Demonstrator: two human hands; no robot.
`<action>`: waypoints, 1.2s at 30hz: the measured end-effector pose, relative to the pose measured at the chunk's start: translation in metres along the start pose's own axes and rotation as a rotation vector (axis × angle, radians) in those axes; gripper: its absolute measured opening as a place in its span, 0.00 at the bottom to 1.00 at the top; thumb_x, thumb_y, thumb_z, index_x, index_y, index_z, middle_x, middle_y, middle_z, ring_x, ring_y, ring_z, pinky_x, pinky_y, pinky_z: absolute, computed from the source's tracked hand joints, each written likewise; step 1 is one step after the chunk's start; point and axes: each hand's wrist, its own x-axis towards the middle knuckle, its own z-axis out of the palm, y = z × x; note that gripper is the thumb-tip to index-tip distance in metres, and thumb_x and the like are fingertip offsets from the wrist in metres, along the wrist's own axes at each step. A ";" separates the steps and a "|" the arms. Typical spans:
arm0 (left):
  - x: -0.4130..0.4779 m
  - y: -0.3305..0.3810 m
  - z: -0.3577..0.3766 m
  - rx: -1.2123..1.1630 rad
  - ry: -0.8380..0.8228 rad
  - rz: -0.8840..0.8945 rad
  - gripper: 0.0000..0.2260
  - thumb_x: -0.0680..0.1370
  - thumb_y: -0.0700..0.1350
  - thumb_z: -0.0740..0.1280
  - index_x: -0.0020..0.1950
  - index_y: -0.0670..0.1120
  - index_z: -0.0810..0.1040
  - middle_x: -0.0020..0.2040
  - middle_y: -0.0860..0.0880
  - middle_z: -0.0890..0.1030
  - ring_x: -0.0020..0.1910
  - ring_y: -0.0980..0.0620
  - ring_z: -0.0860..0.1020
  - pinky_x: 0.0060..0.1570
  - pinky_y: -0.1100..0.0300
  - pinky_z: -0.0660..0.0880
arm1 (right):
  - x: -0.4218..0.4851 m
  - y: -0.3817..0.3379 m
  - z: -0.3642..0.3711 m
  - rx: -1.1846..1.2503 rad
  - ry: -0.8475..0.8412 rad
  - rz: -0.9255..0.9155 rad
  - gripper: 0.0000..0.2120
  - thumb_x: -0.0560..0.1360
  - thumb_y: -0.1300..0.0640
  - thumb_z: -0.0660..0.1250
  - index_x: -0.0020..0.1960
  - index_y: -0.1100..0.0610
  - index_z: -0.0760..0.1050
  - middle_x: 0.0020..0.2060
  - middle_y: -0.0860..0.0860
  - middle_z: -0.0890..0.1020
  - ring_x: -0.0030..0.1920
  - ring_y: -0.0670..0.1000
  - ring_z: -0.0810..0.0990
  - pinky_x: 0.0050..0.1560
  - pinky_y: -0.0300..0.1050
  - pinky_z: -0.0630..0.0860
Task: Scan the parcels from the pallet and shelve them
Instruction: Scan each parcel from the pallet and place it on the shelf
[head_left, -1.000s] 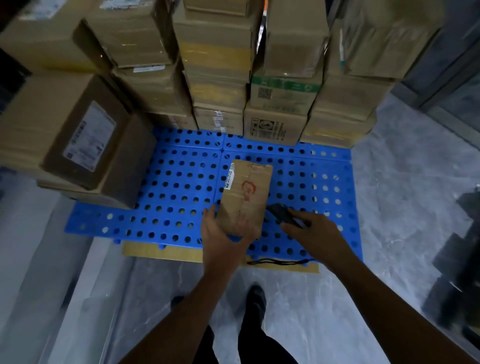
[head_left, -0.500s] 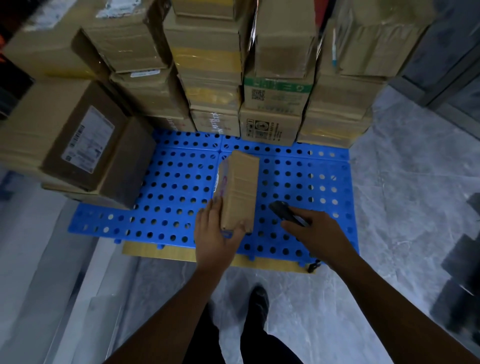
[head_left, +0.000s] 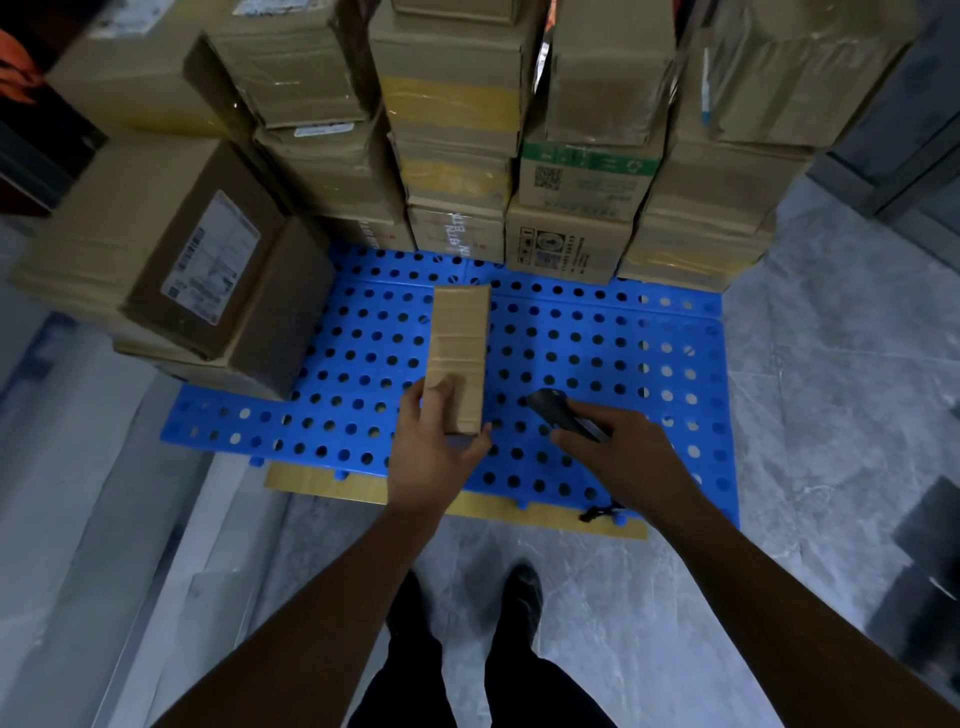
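Note:
A small brown cardboard parcel (head_left: 458, 348) is held on edge above the blue perforated pallet (head_left: 597, 364); its narrow taped side faces me. My left hand (head_left: 434, 457) grips its near end, thumb on the left face. My right hand (head_left: 618, 457) holds a black handheld scanner (head_left: 558, 413), its head pointing left toward the parcel, a short gap apart. A black strap (head_left: 597, 514) hangs below the wrist. No label shows on the parcel's visible side.
Stacked cardboard boxes (head_left: 452, 130) fill the pallet's back. A large labelled box (head_left: 208, 260) sits at the left. Grey tiled floor (head_left: 831, 415) lies to the right. Flat cardboard (head_left: 322, 483) pokes out under the pallet's front edge. My feet (head_left: 519, 587) stand just before it.
My left hand has turned the parcel from its broad labelled face to its narrow edge. The right hand with the scanner has barely moved.

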 end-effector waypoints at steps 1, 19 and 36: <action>0.001 0.000 0.000 0.037 -0.008 0.022 0.31 0.71 0.57 0.76 0.69 0.54 0.66 0.75 0.48 0.63 0.67 0.47 0.72 0.50 0.46 0.82 | 0.001 -0.003 0.003 -0.014 -0.011 -0.007 0.28 0.73 0.41 0.73 0.71 0.44 0.74 0.62 0.44 0.81 0.39 0.43 0.81 0.40 0.39 0.80; -0.003 -0.034 -0.023 -0.319 0.067 -0.136 0.27 0.78 0.53 0.62 0.77 0.48 0.66 0.71 0.49 0.71 0.69 0.50 0.72 0.64 0.47 0.76 | 0.004 -0.036 0.016 -0.084 0.017 -0.004 0.26 0.73 0.42 0.74 0.70 0.43 0.75 0.38 0.45 0.85 0.28 0.44 0.80 0.29 0.38 0.75; 0.000 -0.023 0.003 0.237 -0.058 -0.112 0.45 0.60 0.68 0.79 0.65 0.44 0.66 0.79 0.36 0.58 0.75 0.32 0.61 0.67 0.32 0.69 | 0.003 -0.047 0.009 -0.145 0.062 -0.057 0.26 0.72 0.42 0.74 0.69 0.43 0.76 0.40 0.41 0.84 0.26 0.38 0.79 0.24 0.32 0.68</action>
